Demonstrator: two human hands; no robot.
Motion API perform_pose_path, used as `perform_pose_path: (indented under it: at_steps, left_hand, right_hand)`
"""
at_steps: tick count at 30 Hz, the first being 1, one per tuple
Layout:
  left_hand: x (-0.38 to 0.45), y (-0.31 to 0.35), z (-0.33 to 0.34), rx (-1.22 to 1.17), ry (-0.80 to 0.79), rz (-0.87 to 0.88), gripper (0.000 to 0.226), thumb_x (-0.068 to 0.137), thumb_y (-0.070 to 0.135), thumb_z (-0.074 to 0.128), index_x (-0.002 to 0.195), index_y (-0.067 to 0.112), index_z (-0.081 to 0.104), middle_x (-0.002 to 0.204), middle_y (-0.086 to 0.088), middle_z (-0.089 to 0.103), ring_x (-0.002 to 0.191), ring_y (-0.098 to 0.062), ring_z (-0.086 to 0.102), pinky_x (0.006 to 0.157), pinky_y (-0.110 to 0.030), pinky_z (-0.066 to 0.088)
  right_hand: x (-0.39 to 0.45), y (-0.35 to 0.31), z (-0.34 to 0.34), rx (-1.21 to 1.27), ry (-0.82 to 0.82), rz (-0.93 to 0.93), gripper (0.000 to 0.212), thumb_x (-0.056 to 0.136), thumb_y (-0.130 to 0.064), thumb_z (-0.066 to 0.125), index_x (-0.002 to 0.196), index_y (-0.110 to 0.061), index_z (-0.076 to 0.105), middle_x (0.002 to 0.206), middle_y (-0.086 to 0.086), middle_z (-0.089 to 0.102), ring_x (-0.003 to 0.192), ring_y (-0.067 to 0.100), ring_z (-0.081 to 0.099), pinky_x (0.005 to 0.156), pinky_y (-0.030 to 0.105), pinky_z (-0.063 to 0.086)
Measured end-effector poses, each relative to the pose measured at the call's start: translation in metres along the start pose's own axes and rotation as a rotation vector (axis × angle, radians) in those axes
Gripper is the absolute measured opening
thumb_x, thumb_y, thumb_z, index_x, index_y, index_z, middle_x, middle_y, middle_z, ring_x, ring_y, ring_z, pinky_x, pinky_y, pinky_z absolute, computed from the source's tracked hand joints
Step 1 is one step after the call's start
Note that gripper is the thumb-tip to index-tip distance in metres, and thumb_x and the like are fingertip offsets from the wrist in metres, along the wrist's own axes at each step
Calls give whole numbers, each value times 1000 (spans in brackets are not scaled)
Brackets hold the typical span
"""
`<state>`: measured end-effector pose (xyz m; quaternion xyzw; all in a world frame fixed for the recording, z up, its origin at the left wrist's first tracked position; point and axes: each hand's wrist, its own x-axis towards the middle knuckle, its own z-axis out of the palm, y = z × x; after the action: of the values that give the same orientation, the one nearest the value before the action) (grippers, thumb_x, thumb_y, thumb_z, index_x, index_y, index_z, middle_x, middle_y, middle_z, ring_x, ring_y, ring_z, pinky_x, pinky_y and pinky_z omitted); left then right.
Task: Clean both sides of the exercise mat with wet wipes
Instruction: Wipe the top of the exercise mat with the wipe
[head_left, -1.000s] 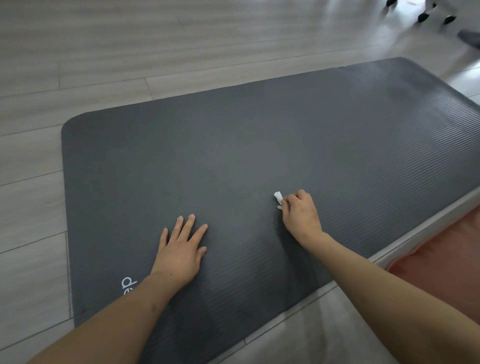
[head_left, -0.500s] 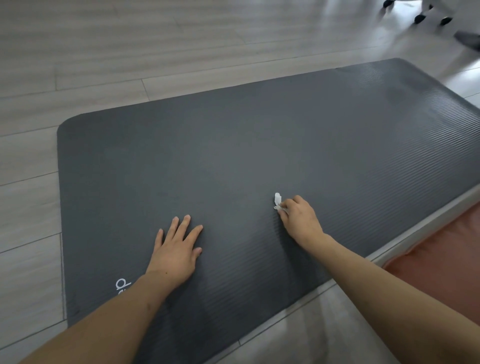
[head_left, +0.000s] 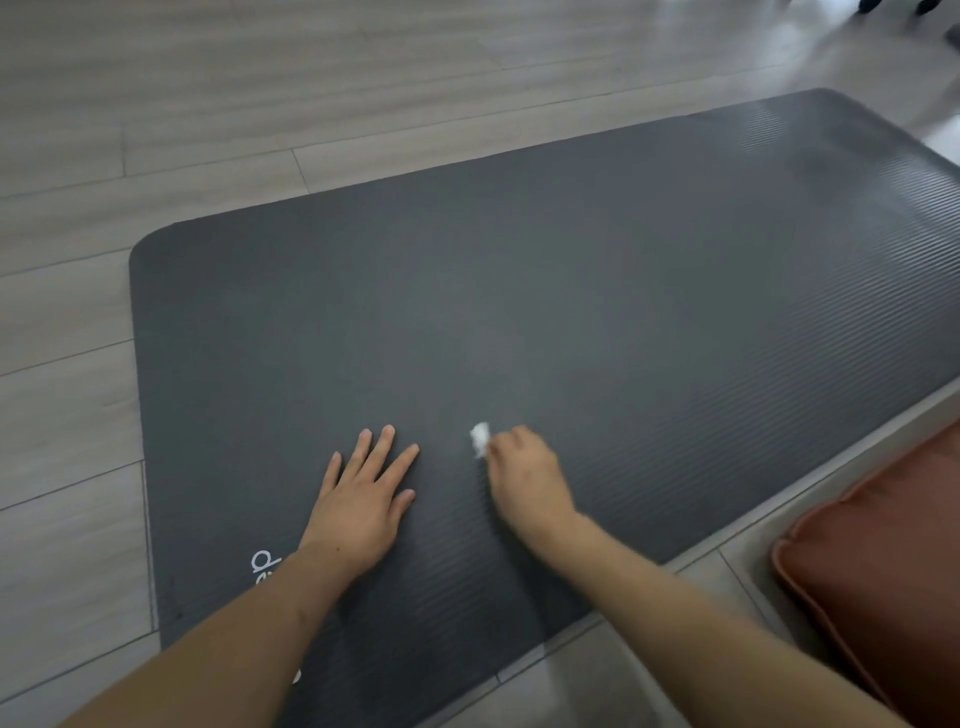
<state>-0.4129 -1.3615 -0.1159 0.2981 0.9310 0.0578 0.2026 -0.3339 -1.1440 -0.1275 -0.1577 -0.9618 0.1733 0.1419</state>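
Flat on the floor (head_left: 156, 130) lies the mat (head_left: 571, 312), dark grey and ribbed, stretching from the near left corner away toward the upper right. White lettering (head_left: 264, 566) shows near its near left end, partly hidden by the left forearm. The left hand (head_left: 363, 499) rests palm down on the mat, fingers spread and pointing away, holding nothing. Just to its right, apart from it, the right hand (head_left: 527, 478) is curled with its fingers bunched around a small white wipe (head_left: 480, 438); a crumpled bit of the wipe sticks out past the fingertips and sits against the mat. The right hand looks slightly blurred. Both forearms reach in from the bottom edge of the view. At the lower right, off the mat and beyond a pale strip of floor, lies a rust-brown cushion (head_left: 883, 571). Dark objects at the far upper right corner are too cropped to tell.
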Motion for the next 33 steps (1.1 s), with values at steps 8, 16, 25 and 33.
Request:
perform_pose_path:
  at_steps: [8,16,25,33]
  left_hand:
    - [0,0,10,33,24,-5,59,110,47,19,164,40,-4,169,9,-25,154,-17,-28,127,-46,-10]
    - [2,-13,23,21,118,51,68,98,59,-5,163,42,2,171,11,-16,156,-13,-23,128,-45,-6]
    - [4,-20,39,130,177,78,59,109,52,10,165,34,16,174,3,6,160,-19,-6,125,-49,4]
    - [5,-19,38,137,153,82,59,108,51,13,164,33,21,174,2,9,160,-21,1,124,-50,4]
  right_hand:
    - [72,104,-44,-198,31,282,10,89,-6,60,82,0,57,87,25,58,77,44,58,66,48,48]
    - [-11,-31,14,11,-27,0,15,90,-10,63,75,-10,59,76,9,56,69,27,52,63,38,41]
    - [80,116,-49,-222,116,385,11,92,-6,55,84,1,59,90,25,59,82,45,58,70,48,47]
    - [-29,-35,7,-17,-162,-272,10,87,-14,46,83,-14,55,84,7,54,76,26,52,66,36,44]
